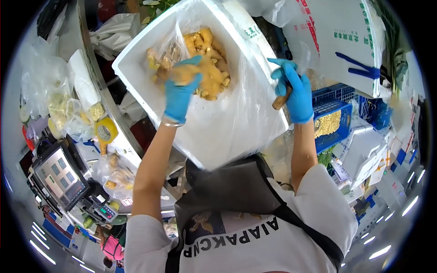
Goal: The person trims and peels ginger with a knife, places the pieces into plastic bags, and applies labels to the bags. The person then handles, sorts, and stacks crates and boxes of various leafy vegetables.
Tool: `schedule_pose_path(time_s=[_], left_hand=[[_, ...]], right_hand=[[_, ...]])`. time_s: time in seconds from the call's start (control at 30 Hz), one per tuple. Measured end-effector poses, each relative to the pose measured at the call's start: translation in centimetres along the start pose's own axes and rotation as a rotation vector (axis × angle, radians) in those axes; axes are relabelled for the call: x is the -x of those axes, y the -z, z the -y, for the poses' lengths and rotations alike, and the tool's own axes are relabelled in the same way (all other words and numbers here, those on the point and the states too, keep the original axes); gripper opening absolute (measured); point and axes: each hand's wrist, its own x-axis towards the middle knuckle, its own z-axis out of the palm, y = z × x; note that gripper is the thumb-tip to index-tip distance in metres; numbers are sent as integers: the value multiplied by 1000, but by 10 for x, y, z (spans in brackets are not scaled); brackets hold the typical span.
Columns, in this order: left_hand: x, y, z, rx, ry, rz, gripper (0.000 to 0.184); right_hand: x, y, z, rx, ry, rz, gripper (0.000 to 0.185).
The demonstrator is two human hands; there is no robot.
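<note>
Ginger pieces (211,68) lie piled in a white foam box (205,141) lined with clear plastic. My left hand (180,93), in a blue glove, is inside the box at the pile's near side, its thumb and fingers around a piece of ginger (184,74) that is blurred by motion. My right hand (296,93), also gloved in blue, is at the box's right rim. Its fingers are curled around a brown handle (281,99); the rest of that tool is hidden or too blurred to make out.
At the left stand a scale with a screen (61,175), a yellow tape roll (106,131) and bagged produce (116,175). On the right are a blue basket (332,107) of pale pieces and a white foam lid (337,36). A person in pink (112,248) is at the lower left.
</note>
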Motion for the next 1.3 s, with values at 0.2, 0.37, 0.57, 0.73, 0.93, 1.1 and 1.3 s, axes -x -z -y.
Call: schedule_pose_path(time_s=[0.2, 0.37, 0.57, 0.73, 0.93, 1.1, 1.3], left_hand=[[90, 53, 13, 1298, 457, -87, 55], [151, 82, 19, 1255, 401, -253, 43], [265, 119, -60, 376, 365, -615, 35], [394, 185, -25, -1181, 423, -1462, 98], [453, 372, 57, -793, 634, -1863, 133], [482, 400, 136, -278, 952, -1666, 69], [561, 311, 47, 252, 263, -1723, 14]], right_hand=[[8, -48, -26, 240, -106, 409, 40], [59, -112, -58, 310, -191, 815, 52], [120, -173, -88, 196, -503, 959, 30], [169, -230, -92, 448, -431, 1087, 34], [246, -327, -121, 663, -373, 1314, 38], [289, -360, -148, 634, -389, 1269, 36], [274, -333, -151, 658, -432, 1086, 35]])
